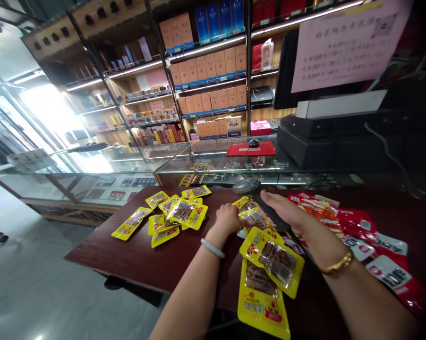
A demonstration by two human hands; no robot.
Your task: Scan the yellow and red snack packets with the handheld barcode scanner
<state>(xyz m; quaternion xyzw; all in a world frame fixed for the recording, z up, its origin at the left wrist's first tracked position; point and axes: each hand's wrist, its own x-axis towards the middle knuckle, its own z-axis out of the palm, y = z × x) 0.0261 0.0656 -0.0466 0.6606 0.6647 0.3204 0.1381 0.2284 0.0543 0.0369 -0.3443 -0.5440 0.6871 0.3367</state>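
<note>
My right hand (284, 210) is wrapped round the grip of a dark handheld barcode scanner (246, 185), its head tilted over the yellow snack packets. At the left edge of that pile, my left hand (229, 218) has curled fingers closed on a yellow snack packet (253, 218); the fingertips are partly hidden. Nearer to me lie two larger-looking yellow packets (278, 264), overlapping, with brown food showing through clear windows. To the left of my left hand is a loose heap of similar yellow packets (183, 211).
Red and white packets (358, 224) are spread on the right of the dark red table (128, 257). Behind it stands a glass display counter (174, 158) with a mouse (253, 143) on a red mat. A monitor (285, 71) with a pink sign rises at right.
</note>
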